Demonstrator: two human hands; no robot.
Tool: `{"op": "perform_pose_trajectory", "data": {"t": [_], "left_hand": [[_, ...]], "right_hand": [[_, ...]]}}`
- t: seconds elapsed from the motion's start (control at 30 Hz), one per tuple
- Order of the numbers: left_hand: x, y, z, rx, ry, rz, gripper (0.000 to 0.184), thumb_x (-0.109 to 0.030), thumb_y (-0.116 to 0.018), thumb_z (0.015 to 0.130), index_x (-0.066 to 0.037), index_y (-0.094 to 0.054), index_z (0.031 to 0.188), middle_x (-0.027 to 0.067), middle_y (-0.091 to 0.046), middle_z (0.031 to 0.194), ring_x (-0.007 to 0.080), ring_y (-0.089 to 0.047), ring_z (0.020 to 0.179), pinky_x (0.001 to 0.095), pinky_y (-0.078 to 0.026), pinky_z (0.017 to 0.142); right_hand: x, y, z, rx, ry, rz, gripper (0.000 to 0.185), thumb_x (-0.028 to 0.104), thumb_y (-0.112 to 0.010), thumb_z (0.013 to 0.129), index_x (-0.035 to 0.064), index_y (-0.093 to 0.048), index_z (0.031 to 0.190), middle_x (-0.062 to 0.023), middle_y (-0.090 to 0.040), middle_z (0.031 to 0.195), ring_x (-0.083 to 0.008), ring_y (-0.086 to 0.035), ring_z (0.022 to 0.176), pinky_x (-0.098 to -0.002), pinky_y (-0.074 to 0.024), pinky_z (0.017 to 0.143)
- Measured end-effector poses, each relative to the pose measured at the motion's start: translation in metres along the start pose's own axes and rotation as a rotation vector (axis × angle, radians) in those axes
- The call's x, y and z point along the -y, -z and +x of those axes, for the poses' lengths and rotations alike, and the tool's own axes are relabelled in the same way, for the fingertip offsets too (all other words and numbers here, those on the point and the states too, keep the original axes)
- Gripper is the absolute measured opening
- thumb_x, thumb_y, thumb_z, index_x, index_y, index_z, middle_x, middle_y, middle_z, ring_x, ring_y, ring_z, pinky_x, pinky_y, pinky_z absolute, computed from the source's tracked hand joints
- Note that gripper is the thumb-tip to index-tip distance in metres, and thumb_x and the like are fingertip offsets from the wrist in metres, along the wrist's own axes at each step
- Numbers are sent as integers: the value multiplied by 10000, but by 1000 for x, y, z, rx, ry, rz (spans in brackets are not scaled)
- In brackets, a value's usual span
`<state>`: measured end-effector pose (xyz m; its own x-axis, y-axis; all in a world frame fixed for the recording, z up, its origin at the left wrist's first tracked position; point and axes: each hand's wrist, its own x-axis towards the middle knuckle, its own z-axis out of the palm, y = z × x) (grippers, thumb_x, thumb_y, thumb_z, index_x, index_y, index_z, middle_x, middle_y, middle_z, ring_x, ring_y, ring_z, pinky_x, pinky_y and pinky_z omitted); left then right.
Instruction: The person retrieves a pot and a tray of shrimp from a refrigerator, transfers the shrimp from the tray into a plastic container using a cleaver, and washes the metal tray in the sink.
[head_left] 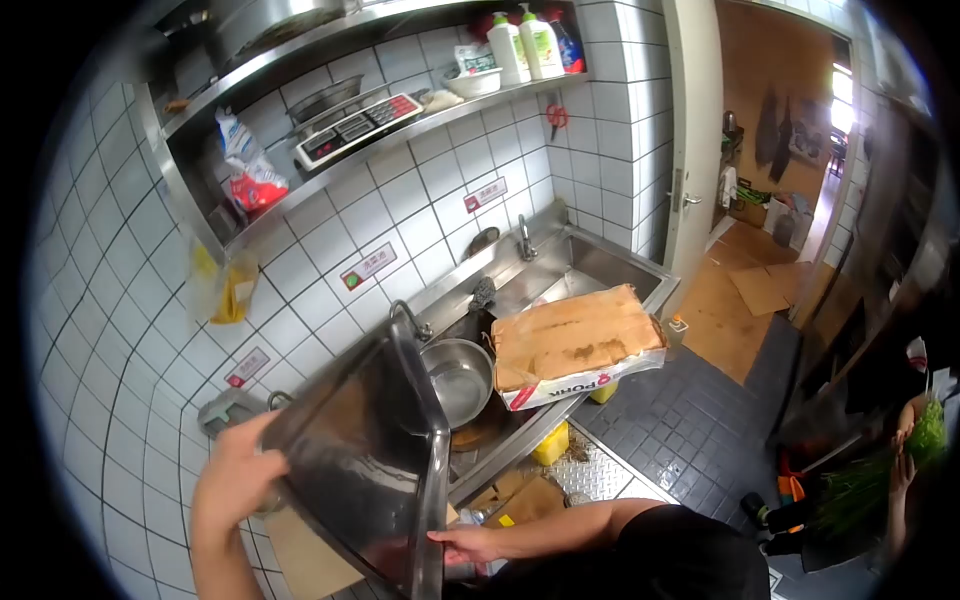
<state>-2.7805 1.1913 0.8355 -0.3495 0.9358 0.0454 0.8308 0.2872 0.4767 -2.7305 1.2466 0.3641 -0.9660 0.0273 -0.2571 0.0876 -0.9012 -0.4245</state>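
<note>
A large dark grey rectangular tub [350, 480] is tilted up at the sink's near-left end, its shiny inside partly turned toward me. My left hand [238, 475], slightly blurred, is closed on the tub's left edge; some fingers are hidden behind it. At the lower right rim, my right hand [468, 545] grips with the thumb on the near side. Just beyond the tub, a round metal bowl [460, 385] sits in the sink. A worn cardboard box [575, 335] marked PORK lies across the sink's front edge.
The steel sink [655, 285] has two faucets. Above it, a shelf [350, 150] holds a scale [360, 130], bottles and a bag. Yellow containers [552, 443] stand under the sink. A person [900, 470] with green vegetables is at right, near an open door [695, 150].
</note>
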Motion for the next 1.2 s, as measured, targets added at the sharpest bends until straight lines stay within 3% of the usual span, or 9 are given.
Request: {"op": "perform_pose_trajectory", "data": {"t": [0.1, 0.27, 0.33, 0.6, 0.67, 0.73, 0.93, 1.13, 1.2], "left_hand": [[57, 26, -2, -191, 40, -410, 586, -54, -547, 650, 68, -635, 1217, 102, -680, 928, 203, -649, 828, 302, -512, 733], [161, 2, 21, -260, 7, -1023, 579, -55, -515, 657, 76, -615, 1212, 134, -696, 975, 258, -681, 938, 357, -573, 828], [197, -34, 40, -306, -4, -1192, 561, -74, -511, 673, 73, -617, 1205, 146, -701, 1021, 271, -691, 948, 381, -588, 830], [217, -135, 136, -215, 128, -1490, 234, -113, -539, 703, -18, -631, 897, 127, -689, 944, 287, -674, 890, 444, -579, 837], [197, -152, 169, -111, 70, -1521, 504, -88, -507, 683, 76, -645, 1139, 176, -679, 1107, 317, -645, 1027, 406, -524, 952], [154, -170, 205, -20, 72, -1507, 423, -76, -513, 689, 36, -650, 1073, 165, -679, 1070, 319, -650, 997, 431, -540, 922], [0, -234, 321, 110, 168, -1334, 222, -200, -588, 886, -36, -641, 1026, 114, -657, 983, 264, -661, 918, 438, -563, 825], [-173, -218, 450, -623, -549, -27, 455, -160, -671, 916, 35, -594, 1319, 168, -677, 1250, 277, -654, 1121, 343, -545, 878], [-281, -200, 448, -682, -699, -5, 448, -159, -679, 907, 41, -600, 1300, 209, -651, 1276, 328, -639, 1163, 378, -520, 951]], "right_hand": [[46, -8, -54, -23, 226, -30, 285, 278, -649, 1005, 103, -542, 1204, -31, -719, 1096, -101, -715, 804, -244, -607, 721], [125, 3, -138, -51, 443, 97, 169, 255, -720, 938, 156, -582, 936, 43, -623, 766, -76, -554, 587, -267, -424, 566], [148, 26, -147, -177, 491, 38, 254, 404, -677, 935, 160, -608, 948, 40, -565, 717, -84, -461, 567, -250, -367, 546], [241, 48, -273, -332, 687, -136, 717, 718, -485, 931, 76, -626, 1219, -61, -720, 992, -180, -695, 788, -280, -530, 611], [258, 69, -302, -316, 676, -131, 625, 658, -518, 941, 91, -642, 1172, -52, -723, 1004, -181, -689, 793, -286, -529, 612], [276, 107, -322, -351, 714, -103, 355, 419, -577, 924, 107, -654, 1075, -59, -724, 958, -184, -688, 803, -299, -531, 641], [328, 176, -418, -523, 939, 56, 319, 249, -572, 885, 49, -585, 1134, -100, -671, 1005, -257, -680, 849, -412, -587, 771], [359, 214, -503, -739, 1088, 129, 462, 184, -563, 793, -50, -531, 1190, -184, -572, 1181, -357, -561, 1121, -600, -459, 956], [360, 223, -523, -800, 1087, 89, 503, 150, -555, 797, -11, -487, 1269, -169, -552, 1202, -339, -530, 1158, -621, -462, 979]]}}
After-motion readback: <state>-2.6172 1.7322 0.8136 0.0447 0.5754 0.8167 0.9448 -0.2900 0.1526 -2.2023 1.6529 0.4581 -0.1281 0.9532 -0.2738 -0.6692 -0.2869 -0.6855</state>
